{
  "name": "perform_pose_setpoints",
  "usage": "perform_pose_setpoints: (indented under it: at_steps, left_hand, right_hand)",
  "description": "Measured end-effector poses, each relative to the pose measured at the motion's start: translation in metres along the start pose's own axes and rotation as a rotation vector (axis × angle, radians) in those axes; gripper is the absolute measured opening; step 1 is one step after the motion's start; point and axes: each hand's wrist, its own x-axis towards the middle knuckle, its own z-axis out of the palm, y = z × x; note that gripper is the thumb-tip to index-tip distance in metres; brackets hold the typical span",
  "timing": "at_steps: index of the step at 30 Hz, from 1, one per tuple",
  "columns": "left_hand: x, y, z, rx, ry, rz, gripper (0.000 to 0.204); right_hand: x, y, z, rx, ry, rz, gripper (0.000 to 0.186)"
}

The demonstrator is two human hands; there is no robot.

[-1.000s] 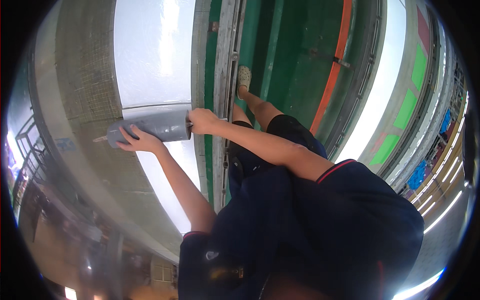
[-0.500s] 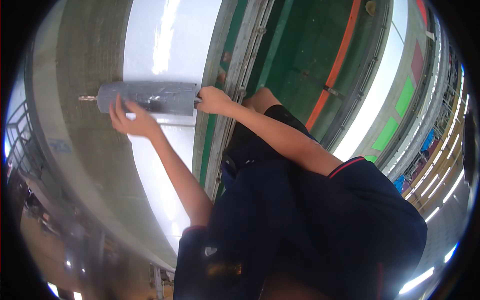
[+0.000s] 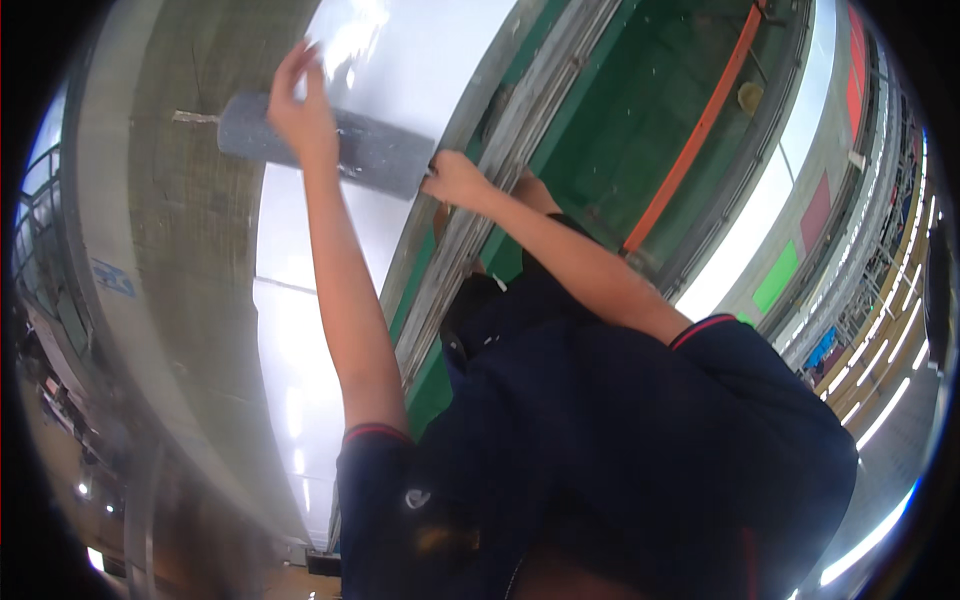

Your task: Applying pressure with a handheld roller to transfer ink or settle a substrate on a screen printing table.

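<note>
A grey cylindrical roller (image 3: 380, 152) lies crosswise on a white glossy sheet (image 3: 410, 60), its slim metal shaft (image 3: 195, 117) sticking out to the left. My right hand (image 3: 455, 183) is closed on the shaft at the roller's right end. My left hand (image 3: 300, 110) is raised over the roller, fingers bent and apart, with nothing visible in them. The sheet is laid along a long grey-brown surface (image 3: 180, 250), which bends round to the left in the fisheye view.
A weathered metal rail (image 3: 545, 85) runs beside the sheet, and beyond it a green trough (image 3: 610, 140) holds an orange bar (image 3: 690, 140). Farther right are another white strip (image 3: 750, 230), green and red panels (image 3: 775, 275), scaffolding and rows of lights.
My left hand has come off the roller and moved upward. The roller appears higher in the view and more tilted, my right hand still at its end; the whole view has shifted.
</note>
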Motion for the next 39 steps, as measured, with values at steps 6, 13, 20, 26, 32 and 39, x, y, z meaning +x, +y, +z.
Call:
perform_pose_setpoints:
  at_steps: [6, 13, 20, 26, 32, 39]
  left_hand:
    - [0.008, -0.023, 0.015, 0.674, 0.247, 0.172, 0.032]
    - [0.136, 0.022, 0.196, 0.314, 0.399, -0.056, 0.027]
    - [0.167, 0.046, 0.269, 0.273, 0.244, -0.035, 0.025]
    - [0.205, 0.001, 0.307, 0.498, 0.384, 0.064, 0.056]
    - [0.298, 0.061, 0.44, 0.758, 0.289, 0.146, 0.041]
    - [0.362, 0.076, 0.529, -0.027, 0.267, -0.008, 0.027]
  right_hand:
    - [0.031, 0.013, -0.076, 0.07, -0.009, 0.067, 0.034]
    - [0.099, 0.009, -0.204, -0.098, -0.041, 0.082, 0.035]
    - [0.18, -0.002, -0.352, -0.276, 0.002, 0.064, 0.037]
    - [0.21, -0.012, -0.391, -0.23, 0.045, -0.053, 0.038]
    - [0.246, -0.003, -0.457, -0.189, 0.113, -0.003, 0.038]
    - [0.293, 0.007, -0.556, -0.142, 0.059, 0.072, 0.041]
